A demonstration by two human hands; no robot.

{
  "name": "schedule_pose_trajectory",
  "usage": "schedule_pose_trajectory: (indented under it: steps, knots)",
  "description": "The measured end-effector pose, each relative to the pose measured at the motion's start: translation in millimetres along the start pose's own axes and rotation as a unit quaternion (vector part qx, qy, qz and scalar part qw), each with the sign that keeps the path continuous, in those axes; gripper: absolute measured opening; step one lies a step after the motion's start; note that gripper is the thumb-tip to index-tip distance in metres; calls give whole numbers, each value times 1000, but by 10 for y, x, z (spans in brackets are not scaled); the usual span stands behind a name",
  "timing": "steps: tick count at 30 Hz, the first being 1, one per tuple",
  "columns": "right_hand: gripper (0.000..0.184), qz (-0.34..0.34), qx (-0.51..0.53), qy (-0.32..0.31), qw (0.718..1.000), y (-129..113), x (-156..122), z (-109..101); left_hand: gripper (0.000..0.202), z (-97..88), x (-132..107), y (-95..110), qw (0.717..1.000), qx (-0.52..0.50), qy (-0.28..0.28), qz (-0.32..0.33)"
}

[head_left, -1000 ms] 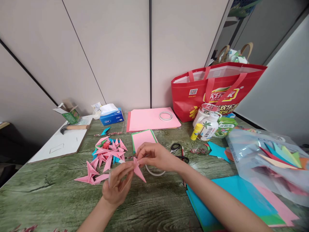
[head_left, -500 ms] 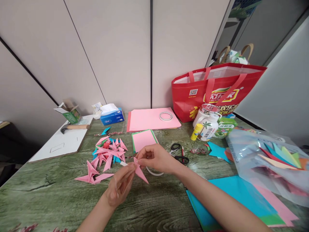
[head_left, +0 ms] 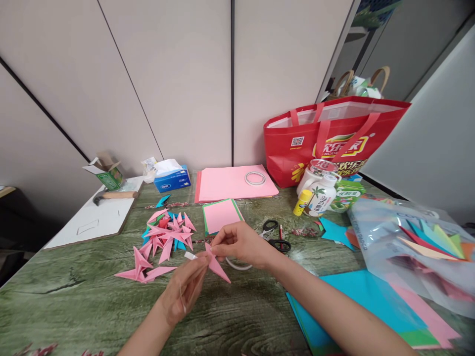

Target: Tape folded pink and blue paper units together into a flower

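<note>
Over the middle of the table, a pink folded paper piece (head_left: 218, 268) with a long point is pinched between both hands. My left hand (head_left: 187, 284) grips its left edge with fingertips together. A small white strip (head_left: 190, 255) sticks out at those fingertips. My right hand (head_left: 239, 242) pinches the upper part of the paper between thumb and fingers. Partly hidden behind my right hand lies a white ring (head_left: 239, 267), perhaps a tape roll. Left of the hands is a pile of pink and blue folded paper pieces (head_left: 168, 232), with a joined pink piece (head_left: 139, 267) in front.
Behind the hands lie square paper sheets (head_left: 222, 215), black-handled scissors (head_left: 270, 227) and a pink paper stack (head_left: 226, 183) bearing a tape roll (head_left: 255, 178). To the right stand a glue stick (head_left: 302, 202), a bottle (head_left: 322, 195), a red bag (head_left: 282, 148) and a plastic bag (head_left: 371, 222).
The pink folded paper has shifted slightly right and down at its tip. My left hand has turned a little; both hands keep their pinch.
</note>
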State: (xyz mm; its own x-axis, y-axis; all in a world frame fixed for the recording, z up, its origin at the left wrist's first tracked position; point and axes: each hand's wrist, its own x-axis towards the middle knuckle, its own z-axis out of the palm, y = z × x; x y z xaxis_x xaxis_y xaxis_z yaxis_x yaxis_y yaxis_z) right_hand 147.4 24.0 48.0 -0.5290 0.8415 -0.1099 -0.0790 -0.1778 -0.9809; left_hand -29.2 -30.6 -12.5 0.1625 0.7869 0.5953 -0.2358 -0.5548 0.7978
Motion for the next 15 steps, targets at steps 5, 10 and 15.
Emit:
schedule_pose_trajectory:
  steps: [5,10,15]
  knots:
    - [33,16,42,14,999,-9,2,-3,55,-64,-70,-47,1000,12,-6,-12]
    - [31,75,109,-23,991,14,23,7,56,-70,-91,-30,999,26,-30,-8]
    - [25,74,73,-18,994,91,87,0,42,37,-18,-47,989,124,74,46]
